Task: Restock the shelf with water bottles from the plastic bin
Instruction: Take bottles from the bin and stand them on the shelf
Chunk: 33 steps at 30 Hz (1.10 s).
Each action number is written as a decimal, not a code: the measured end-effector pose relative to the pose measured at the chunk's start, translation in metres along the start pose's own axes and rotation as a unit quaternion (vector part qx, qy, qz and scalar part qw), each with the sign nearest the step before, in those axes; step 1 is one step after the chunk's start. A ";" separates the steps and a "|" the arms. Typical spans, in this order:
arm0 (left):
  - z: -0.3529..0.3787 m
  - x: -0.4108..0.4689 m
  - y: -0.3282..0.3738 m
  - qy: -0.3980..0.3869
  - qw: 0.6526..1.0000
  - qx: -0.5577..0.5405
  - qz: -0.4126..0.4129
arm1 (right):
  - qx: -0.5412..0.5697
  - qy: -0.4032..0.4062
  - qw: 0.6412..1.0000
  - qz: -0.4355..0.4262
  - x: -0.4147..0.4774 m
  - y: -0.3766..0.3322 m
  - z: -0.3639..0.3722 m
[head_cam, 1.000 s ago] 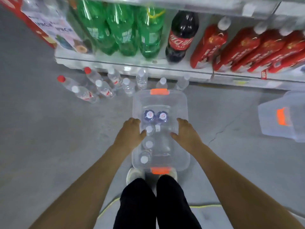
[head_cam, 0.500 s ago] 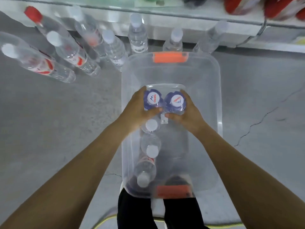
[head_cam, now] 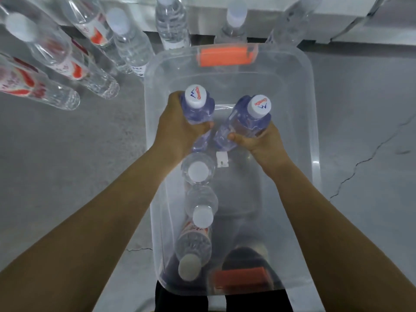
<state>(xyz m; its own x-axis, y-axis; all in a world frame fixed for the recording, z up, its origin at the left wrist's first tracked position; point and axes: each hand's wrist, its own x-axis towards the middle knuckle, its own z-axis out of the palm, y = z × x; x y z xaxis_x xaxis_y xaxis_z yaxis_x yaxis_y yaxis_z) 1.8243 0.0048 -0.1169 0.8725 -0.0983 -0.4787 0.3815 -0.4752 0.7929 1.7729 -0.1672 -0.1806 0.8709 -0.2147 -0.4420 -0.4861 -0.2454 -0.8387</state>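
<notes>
A clear plastic bin [head_cam: 314, 136] with orange handles stands on the floor below me. My left hand [head_cam: 177, 129] grips a blue-tinted water bottle [head_cam: 196, 104] with a white printed cap, held inside the bin's far half. My right hand [head_cam: 258, 140] grips a second blue-tinted bottle [head_cam: 246, 119], tilted to the right. Three clear bottles stay in a row along the bin's left side: one upright [head_cam: 198, 171], one behind it [head_cam: 202, 212], and one with a red label [head_cam: 193, 246].
Several clear water bottles [head_cam: 132, 41] stand on the grey concrete floor left of and beyond the bin, some with red labels [head_cam: 56, 55]. The white base of the shelf [head_cam: 360, 16] runs along the top. A crack [head_cam: 369, 158] crosses the floor at right.
Both hands have closed on the two blue-tinted bottles and raised them, spreading them apart. The camera has dropped closer to the bin, so the upper shelves have left the view.
</notes>
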 end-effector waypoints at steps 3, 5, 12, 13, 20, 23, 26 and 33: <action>-0.002 -0.005 0.004 0.021 1.000 -0.004 0.000 | -0.002 0.001 1.000 -0.016 -0.003 -0.008 -0.004; -0.004 -0.012 0.012 0.034 0.999 -0.008 0.001 | 0.020 0.011 1.000 -0.013 -0.012 -0.018 -0.010; -0.039 -0.053 0.084 0.064 0.996 -0.052 0.030 | 0.144 0.039 0.989 0.019 -0.061 -0.090 -0.050; -0.048 -0.061 0.097 0.070 0.995 -0.062 0.034 | 0.157 0.040 0.987 0.020 -0.070 -0.107 -0.058; -0.115 -0.152 0.243 0.077 0.984 -0.114 0.112 | 0.228 0.038 0.973 -0.007 -0.140 -0.264 -0.125; -0.154 -0.200 0.325 0.081 0.976 -0.142 0.146 | 0.252 0.032 0.967 -0.030 -0.178 -0.354 -0.160; -0.200 -0.256 0.415 0.091 0.965 -0.166 0.179 | 0.269 0.031 0.959 -0.077 -0.219 -0.452 -0.194; -0.308 -0.387 0.600 0.142 0.918 -0.227 0.291 | 0.263 0.045 0.943 -0.198 -0.337 -0.687 -0.251</action>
<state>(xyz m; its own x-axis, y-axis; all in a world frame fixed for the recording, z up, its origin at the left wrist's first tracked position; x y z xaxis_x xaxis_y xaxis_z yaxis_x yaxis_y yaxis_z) 1.8101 0.0270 0.6604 0.9889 0.0429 0.1426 -0.1430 0.0061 0.9897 1.7957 -0.1634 0.6242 0.9557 -0.2896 -0.0526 -0.0011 0.1751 -0.9846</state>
